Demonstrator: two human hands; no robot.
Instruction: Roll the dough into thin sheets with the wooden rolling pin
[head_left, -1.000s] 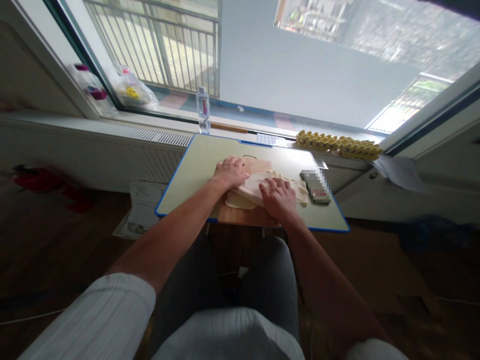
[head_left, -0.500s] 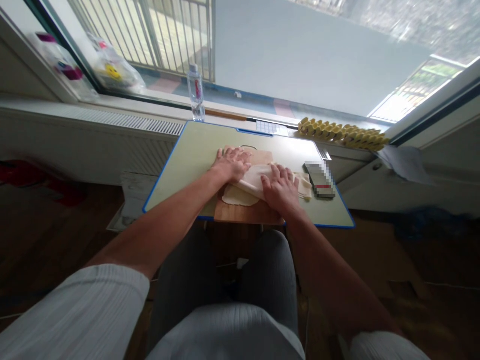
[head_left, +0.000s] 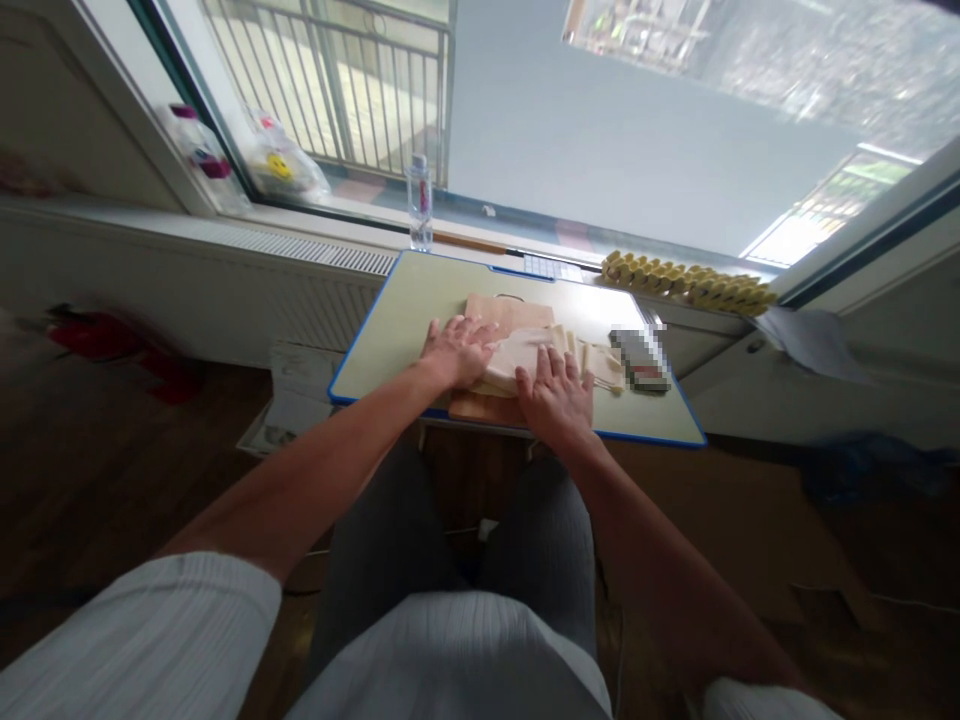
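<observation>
A pale sheet of dough point(head_left: 517, 350) wrapped round a rolling pin lies on a wooden board point(head_left: 501, 312) on a small blue-edged table point(head_left: 390, 330). My left hand point(head_left: 454, 350) lies flat on the left part of the roll, fingers stretched out. My right hand point(head_left: 556, 392) presses flat on its right part, fingers spread. The pin's bare end point(head_left: 600, 362) sticks out to the right of my right hand.
A blurred-out dark object point(head_left: 641, 358) lies on the table's right side. A water bottle point(head_left: 421, 203) stands on the window sill behind, with a yellow ridged strip point(head_left: 686, 283) to the right and plastic bags point(head_left: 281, 170) to the left. My knees are under the table.
Both hands have drawn back toward me with the roll, from the board's middle to its near edge. The camera has shifted slightly.
</observation>
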